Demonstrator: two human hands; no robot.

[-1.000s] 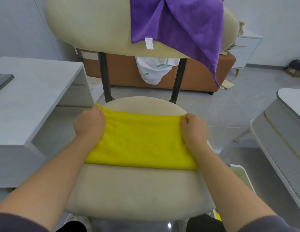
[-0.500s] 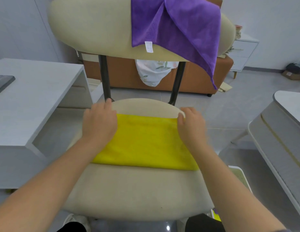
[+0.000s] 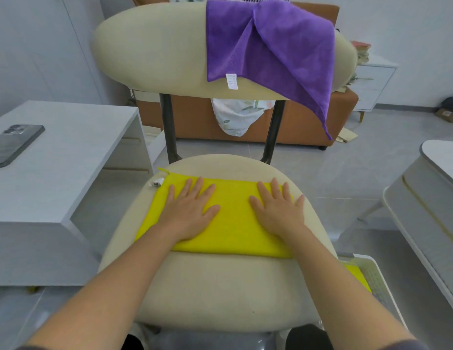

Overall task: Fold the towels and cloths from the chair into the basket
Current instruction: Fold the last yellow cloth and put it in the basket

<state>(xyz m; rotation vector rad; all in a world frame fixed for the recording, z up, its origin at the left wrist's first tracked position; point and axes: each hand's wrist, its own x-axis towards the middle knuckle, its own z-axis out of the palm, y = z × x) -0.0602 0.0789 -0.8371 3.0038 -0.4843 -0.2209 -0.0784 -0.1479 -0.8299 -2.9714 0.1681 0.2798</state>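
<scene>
Yellow cloth point(image 3: 233, 221) lies as a flat strip on the rear half of the chair seat point(image 3: 220, 286), long axis left-right, parallel to the seat's front edge. Left hand point(image 3: 190, 210) and right hand point(image 3: 278, 210) press flat on it, fingers straight and spread, gripping nothing. Each hand sits near its own short end. Basket point(image 3: 377, 281) is beside the seat's front right corner, nearer the right hand. Purple towel point(image 3: 268, 46) hangs over the chair back.

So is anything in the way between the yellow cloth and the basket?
Nothing visible: left hand and right hand lie flat on the yellow cloth on the seat; the basket sits low beside its right edge.
</scene>
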